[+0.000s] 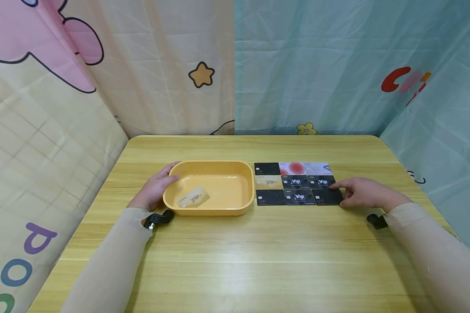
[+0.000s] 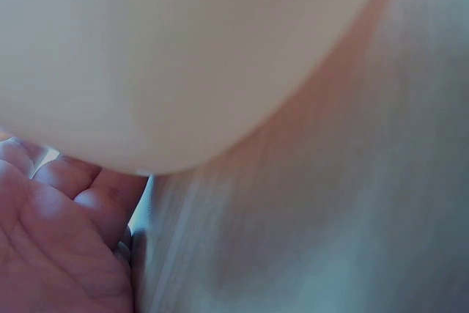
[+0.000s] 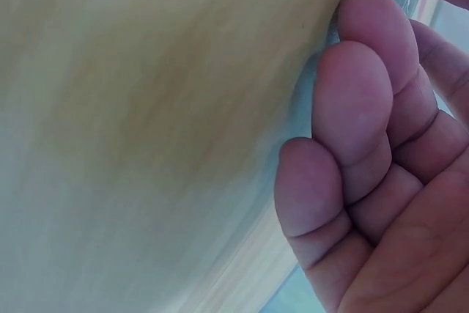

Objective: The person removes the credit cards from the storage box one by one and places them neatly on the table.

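My left hand (image 1: 154, 187) grips the left rim of a yellow plastic tray (image 1: 209, 212), thumb over the edge and fingers along the outside. One gold card (image 1: 194, 198) lies tilted inside the tray. To the right, several cards lie flat in rows of three. At the lower right of this grid, my right hand (image 1: 362, 192) holds a black card (image 1: 326, 197) at its edges, index fingertip at the upper edge and thumb at the right corner. The other right fingers (image 3: 352, 100) curl toward the palm. In the left wrist view, the tray's pale underside hides part of the left fingers (image 2: 58, 174).
The grid includes a red-and-white card (image 1: 292, 168), a gold card (image 1: 269, 182) and dark Vip cards (image 1: 300, 198). Its left edge sits close to the tray. The wooden table (image 1: 250, 265) ends at printed curtains (image 1: 180, 100) behind and at both sides.
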Motion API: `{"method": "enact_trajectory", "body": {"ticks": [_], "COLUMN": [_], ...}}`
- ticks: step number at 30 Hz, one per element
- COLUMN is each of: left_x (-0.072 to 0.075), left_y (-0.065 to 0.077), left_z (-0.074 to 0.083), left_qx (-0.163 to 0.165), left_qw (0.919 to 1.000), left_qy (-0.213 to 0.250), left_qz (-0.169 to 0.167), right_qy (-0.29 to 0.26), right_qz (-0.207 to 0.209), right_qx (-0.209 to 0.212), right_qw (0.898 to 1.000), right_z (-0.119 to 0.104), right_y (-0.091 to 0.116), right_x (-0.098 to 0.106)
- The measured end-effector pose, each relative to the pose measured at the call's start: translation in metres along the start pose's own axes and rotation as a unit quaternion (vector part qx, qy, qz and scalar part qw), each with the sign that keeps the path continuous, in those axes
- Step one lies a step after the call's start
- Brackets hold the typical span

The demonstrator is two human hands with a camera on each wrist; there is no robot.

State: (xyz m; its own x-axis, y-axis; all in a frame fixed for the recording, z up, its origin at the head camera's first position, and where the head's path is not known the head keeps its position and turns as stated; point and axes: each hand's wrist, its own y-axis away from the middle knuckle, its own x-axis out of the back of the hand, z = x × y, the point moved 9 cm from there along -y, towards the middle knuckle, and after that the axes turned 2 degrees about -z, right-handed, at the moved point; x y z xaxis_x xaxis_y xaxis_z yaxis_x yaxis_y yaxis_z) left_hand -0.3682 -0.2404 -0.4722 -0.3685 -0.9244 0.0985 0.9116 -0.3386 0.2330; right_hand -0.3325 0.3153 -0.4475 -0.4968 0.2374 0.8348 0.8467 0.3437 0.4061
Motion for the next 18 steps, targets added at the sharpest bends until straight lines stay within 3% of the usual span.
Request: {"method": "enact_trajectory", "body": {"ticks": [18], "left_x": [0.0006], "left_y": [-0.0004], "left_z": [-0.0016], "left_qx": [0.000], "left_qw": [1.0000], "left_qy": [0.003], "left_qz": [0.000], "right_qy": [-0.006], "right_qz": [0.010], "right_qx": [0.003], "right_qw": [1.000], "right_z": [-0.0048], "right_y": [-0.0021], "right_x": [-0.0026]}}
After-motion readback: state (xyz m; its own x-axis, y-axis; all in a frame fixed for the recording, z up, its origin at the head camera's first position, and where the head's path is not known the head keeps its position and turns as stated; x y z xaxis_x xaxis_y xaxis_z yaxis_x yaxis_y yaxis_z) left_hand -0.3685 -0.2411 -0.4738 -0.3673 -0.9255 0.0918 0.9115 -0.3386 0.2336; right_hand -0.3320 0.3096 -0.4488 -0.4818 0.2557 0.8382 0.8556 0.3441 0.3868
